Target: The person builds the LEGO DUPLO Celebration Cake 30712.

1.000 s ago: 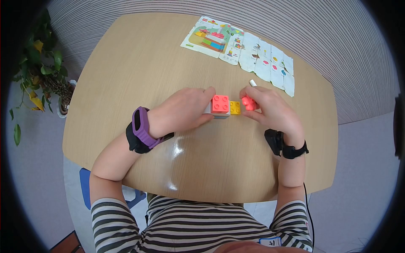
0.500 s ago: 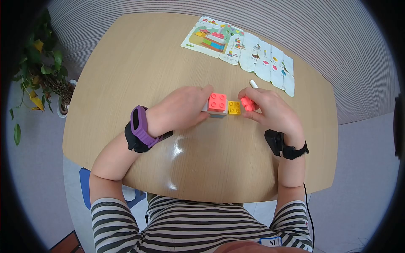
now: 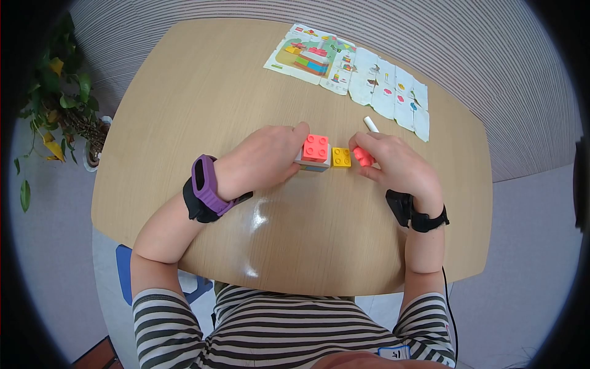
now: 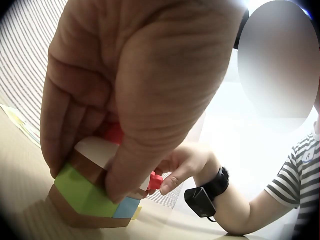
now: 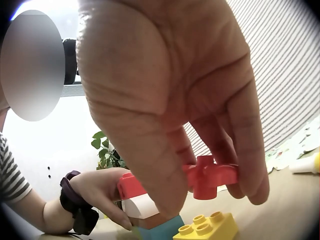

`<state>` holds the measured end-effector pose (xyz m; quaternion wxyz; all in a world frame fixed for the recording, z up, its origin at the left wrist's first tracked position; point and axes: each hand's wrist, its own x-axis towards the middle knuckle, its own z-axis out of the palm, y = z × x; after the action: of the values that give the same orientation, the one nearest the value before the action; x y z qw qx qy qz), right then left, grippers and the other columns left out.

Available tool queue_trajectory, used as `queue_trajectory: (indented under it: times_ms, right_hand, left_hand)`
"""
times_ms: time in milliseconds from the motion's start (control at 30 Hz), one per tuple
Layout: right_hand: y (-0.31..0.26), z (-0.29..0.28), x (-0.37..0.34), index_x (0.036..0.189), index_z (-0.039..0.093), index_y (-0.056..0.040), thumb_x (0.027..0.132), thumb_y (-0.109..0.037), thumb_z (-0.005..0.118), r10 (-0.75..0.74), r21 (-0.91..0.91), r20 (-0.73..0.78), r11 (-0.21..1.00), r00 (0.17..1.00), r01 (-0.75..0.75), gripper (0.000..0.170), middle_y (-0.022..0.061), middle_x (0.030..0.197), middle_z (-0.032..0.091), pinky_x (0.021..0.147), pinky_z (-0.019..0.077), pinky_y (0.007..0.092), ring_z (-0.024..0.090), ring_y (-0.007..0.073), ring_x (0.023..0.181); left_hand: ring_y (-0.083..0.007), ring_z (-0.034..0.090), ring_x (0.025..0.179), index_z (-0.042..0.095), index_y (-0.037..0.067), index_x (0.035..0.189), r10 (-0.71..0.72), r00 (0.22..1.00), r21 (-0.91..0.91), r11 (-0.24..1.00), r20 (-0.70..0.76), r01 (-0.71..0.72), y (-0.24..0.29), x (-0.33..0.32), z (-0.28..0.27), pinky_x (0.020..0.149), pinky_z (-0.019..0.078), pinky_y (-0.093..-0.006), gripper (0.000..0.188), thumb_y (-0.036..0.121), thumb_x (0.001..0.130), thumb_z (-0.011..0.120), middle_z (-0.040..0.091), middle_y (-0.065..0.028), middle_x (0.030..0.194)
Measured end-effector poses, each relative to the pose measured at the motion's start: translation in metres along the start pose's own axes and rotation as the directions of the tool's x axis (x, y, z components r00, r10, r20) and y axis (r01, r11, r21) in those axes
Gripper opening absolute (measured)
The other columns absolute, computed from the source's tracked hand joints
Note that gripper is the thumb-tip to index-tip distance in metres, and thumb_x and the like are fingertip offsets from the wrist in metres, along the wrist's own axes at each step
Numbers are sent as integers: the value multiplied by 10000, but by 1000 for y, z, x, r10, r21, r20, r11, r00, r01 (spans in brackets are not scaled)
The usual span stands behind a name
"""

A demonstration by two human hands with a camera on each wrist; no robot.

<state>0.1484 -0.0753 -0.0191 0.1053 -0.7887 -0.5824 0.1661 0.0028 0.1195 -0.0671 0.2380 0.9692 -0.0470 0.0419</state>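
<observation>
In the head view a coral two-by-two brick [image 3: 315, 147] tops a layered stack. My left hand [image 3: 261, 158] grips this stack from its left side. The left wrist view shows the stack's white, brown, green [image 4: 82, 192] and blue [image 4: 127, 208] layers, with thumb and fingers on opposite sides. My right hand [image 3: 399, 161] pinches a coral flower-shaped piece [image 3: 363, 157], held above the table in the right wrist view, with a round stud on top. Between the stack and that hand sits a yellow two-by-two brick [image 3: 341, 157], untouched.
A white cylindrical piece [image 3: 370, 124] lies behind my right hand; its end looks yellow in the right wrist view. The creased instruction sheet [image 3: 344, 67] spreads along the table's [image 3: 203, 92] far edge. A potted plant [image 3: 74, 104] stands off the left side.
The stack, in my left hand, has shifted slightly left, leaving a small gap beside the yellow brick. My right hand has moved a little, still pinching the flower-shaped piece.
</observation>
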Motion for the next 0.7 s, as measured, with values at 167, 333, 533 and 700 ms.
queue_trajectory:
  times_ms: [167, 333, 533, 700]
  right_hand:
    - [0, 0, 0, 985, 515, -47, 740, -52, 690, 13, -18, 16, 1000, 1000, -13, 301, 143, 787, 569, 679, 457, 406, 573, 332, 784]
    - [1, 2, 1, 994, 510, -54, 745, -76, 705, 35, -58, 28, 998, 999, -34, 317, 139, 784, 575, 680, 451, 412, 575, 331, 787]
    - [0, 2, 1, 1007, 506, -55, 753, -108, 712, 45, -78, 33, 996, 998, -42, 331, 143, 787, 580, 676, 446, 422, 573, 338, 786]
    - [3, 4, 1, 1034, 507, -50, 766, -119, 703, 43, -96, 23, 994, 999, -41, 339, 159, 791, 588, 679, 444, 431, 575, 352, 790]
  left_hand:
    - [-378, 585, 794, 426, -16, 912, 0, 1000, 5, 1000, -2, 0, 0, 0, 0, 674, 461, -434, 311, 113, 768, 670, 589, -203, 795]
    - [-371, 588, 796, 426, -12, 924, 10, 1000, 14, 1000, -6, -10, 1, -1, -1, 677, 462, -427, 345, 122, 757, 697, 591, -198, 797]
    - [-368, 590, 790, 428, -12, 940, 4, 1000, 19, 1000, -2, -4, 1, -1, -1, 680, 463, -423, 372, 153, 760, 709, 591, -198, 791]
    - [-370, 592, 775, 433, -17, 944, -20, 1000, 18, 1000, 8, 20, 3, -1, -3, 677, 465, -423, 381, 178, 768, 708, 592, -207, 770]
